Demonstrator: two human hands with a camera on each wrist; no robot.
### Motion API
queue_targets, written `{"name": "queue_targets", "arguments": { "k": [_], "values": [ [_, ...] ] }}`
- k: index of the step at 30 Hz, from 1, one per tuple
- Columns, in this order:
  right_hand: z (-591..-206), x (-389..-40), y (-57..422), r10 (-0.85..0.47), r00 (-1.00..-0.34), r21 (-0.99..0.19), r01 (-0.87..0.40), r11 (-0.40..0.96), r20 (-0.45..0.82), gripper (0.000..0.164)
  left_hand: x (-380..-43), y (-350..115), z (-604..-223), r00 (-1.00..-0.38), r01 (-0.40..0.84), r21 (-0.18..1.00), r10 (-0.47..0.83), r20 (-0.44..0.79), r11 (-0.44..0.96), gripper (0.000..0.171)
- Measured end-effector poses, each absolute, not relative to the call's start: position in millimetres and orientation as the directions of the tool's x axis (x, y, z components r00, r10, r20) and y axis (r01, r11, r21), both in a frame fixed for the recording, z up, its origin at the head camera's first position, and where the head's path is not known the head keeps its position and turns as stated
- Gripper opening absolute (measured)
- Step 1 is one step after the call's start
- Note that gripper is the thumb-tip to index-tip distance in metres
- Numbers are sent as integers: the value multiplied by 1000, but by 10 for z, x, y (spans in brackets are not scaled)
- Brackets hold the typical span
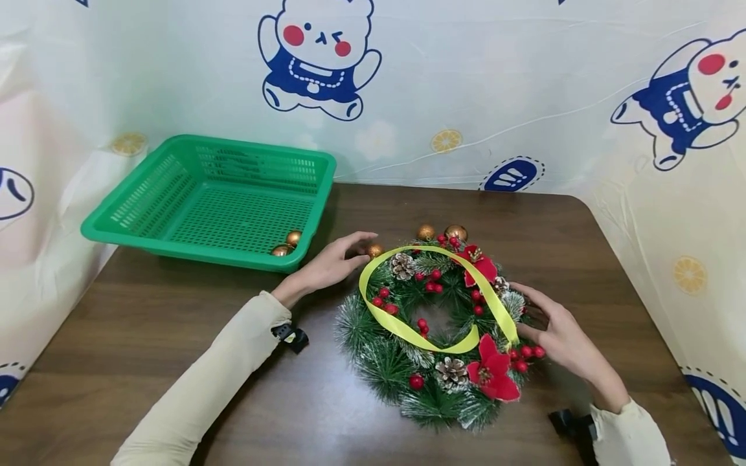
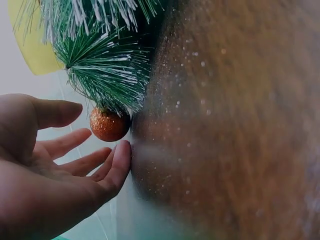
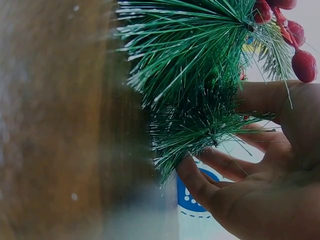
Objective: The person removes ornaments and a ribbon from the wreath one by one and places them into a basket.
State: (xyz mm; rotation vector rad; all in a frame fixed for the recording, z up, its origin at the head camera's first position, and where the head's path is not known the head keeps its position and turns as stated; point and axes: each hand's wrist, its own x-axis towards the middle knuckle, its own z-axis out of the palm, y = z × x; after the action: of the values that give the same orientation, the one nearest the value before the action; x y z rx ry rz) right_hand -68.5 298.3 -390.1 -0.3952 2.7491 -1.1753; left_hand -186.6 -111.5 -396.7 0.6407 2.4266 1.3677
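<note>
Cream fabric sleeves [image 1: 215, 375] are being worn on both forearms, which are being held over the brown wood-grain table [image 1: 303, 414]. Right of centre, a round, frosted green artificial wreath [image 1: 384, 369] with pine cones, red berries and red flowers is being supported flat by the table, presumably so that its decorated face is being shown upward. On top, a flat yellow ribbon [image 1: 495, 310] is being carried in a loose loop. At the wreath's far-left edge, a copper-coloured glitter ball [image 2: 109, 125] is being framed by the open left hand [image 1: 329, 264], its thumb and fingers parted; whether it is being touched cannot be told. The right edge is being touched by the right hand [image 1: 559, 331], fingers relaxed and unclosed, perhaps as a light steadying. Far left, a green perforated plastic basket [image 1: 192, 251] is being placed within reach, apparently for storage: shiny copper balls [image 1: 283, 250] are being contained in its near-right corner.
</note>
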Motion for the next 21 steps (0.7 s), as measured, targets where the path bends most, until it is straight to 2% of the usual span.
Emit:
{"name": "queue_targets", "arguments": {
  "k": [7,11,21],
  "values": [
    [-3889,-682,2978,-285,-958,-740,-176,649,-23,69,-1846,-1110,-3962,-836,311,809,548,-16,499,47],
    [-3900,-688,2982,-291,-957,-739,-183,648,-18,69,-1839,-1103,-3969,-831,354,773,556,1,527,41],
    [-3909,-700,2993,-296,-955,-736,-189,650,-16,68,-1845,-1081,-3954,-872,352,732,489,29,583,31]
  ]
}}
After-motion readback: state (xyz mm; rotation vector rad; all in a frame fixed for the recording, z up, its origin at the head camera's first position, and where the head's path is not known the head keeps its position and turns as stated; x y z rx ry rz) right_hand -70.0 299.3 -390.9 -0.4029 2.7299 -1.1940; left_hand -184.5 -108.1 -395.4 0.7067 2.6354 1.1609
